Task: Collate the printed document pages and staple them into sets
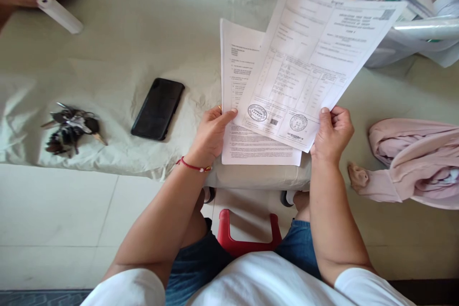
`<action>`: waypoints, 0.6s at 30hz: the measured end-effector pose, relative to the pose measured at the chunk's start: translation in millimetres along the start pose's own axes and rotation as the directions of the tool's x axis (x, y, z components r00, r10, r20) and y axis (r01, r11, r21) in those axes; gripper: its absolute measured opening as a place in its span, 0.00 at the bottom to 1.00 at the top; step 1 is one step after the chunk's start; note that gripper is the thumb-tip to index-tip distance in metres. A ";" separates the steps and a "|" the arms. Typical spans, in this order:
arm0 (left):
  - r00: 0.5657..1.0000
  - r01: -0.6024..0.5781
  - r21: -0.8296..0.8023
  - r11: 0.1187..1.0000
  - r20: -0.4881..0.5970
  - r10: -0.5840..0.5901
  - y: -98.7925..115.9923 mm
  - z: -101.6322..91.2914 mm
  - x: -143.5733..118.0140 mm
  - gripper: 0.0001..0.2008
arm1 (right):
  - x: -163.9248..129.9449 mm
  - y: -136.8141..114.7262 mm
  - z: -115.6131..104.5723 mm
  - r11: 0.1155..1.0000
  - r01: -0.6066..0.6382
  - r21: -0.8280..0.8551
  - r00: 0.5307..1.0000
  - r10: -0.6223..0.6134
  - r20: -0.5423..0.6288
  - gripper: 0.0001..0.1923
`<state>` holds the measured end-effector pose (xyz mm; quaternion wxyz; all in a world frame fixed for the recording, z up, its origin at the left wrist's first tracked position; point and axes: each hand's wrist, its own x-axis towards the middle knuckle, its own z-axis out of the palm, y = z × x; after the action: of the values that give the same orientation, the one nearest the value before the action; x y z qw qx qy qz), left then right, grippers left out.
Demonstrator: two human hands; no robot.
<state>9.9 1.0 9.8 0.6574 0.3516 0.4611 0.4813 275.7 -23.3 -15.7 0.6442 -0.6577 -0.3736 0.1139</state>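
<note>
Docs (294,76) btwn L grip (211,133) & R grip (334,133), overlapping.

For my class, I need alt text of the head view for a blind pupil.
A person's left hand holds white printed pages while the right hand holds a white, stamped printed sheet overlapping them. On the pale, sheet-covered table to the left lie a black rectangular phone and a bunch of metal keys.
</note>
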 end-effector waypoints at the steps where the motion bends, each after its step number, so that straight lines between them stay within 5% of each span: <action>1: 1.000 -0.003 0.000 1.000 -0.003 0.003 0.0 -0.3 -0.1 0.16 | 0.3 0.0 -0.2 1.000 -0.008 -0.001 1.000 0.008 -0.003 0.10; 18: 0.999 -0.019 0.029 0.999 0.029 0.019 -0.9 -0.9 -2.3 0.22 | 0.8 0.6 -3.4 1.000 -0.007 0.005 0.999 0.007 0.045 0.11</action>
<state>9.1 -1.4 9.3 0.6541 0.3725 0.4553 0.4755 278.6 -25.3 -15.5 0.6369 -0.6546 -0.3852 0.1319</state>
